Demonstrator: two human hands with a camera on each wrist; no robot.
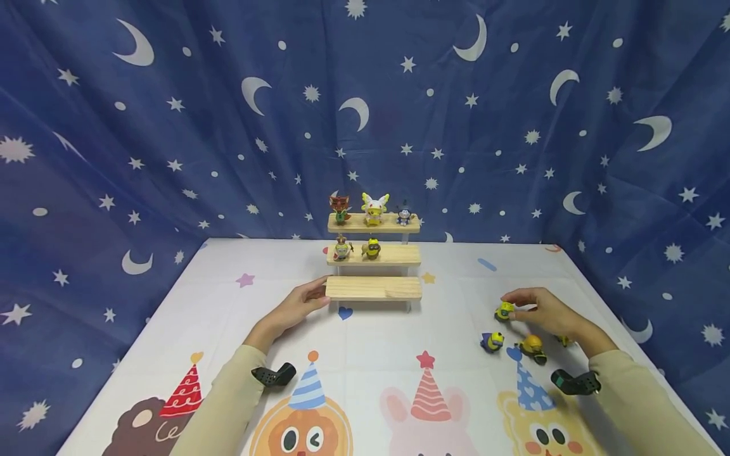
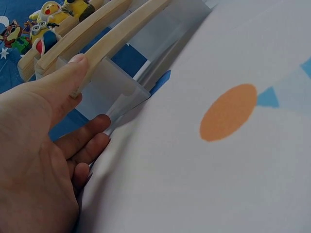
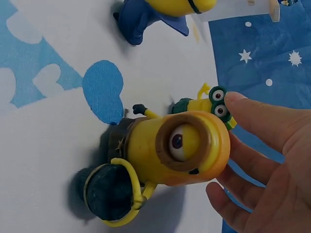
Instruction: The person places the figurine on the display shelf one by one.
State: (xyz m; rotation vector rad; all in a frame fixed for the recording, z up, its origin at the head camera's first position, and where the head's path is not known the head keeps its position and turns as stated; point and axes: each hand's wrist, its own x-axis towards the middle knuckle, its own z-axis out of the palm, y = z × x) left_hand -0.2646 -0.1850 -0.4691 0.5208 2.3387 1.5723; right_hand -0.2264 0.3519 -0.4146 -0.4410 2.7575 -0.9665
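Note:
My left hand [image 1: 295, 309] holds the left end of the lowest plank of a wooden display stand [image 1: 373, 288]. In the left wrist view its thumb lies on the plank end, with the other fingers beside the clear support [image 2: 109, 87]. At the right, my right hand [image 1: 543, 310] pinches a small yellow minion figure [image 1: 504, 311] with green goggles at its head. A larger one-eyed minion figure [image 3: 170, 148] partly hides it in the right wrist view. Near that hand lie a blue-caped minion figure [image 1: 492, 342] and an orange-topped figure [image 1: 533, 347].
On the top plank stand a fox figure [image 1: 340, 209], a white-hooded figure [image 1: 374, 209] and a dark blue one [image 1: 404, 215]. The middle plank carries a crowned figure [image 1: 342, 248] and a minion [image 1: 372, 248]. Another yellow figure [image 1: 564, 341] sits under the right wrist.

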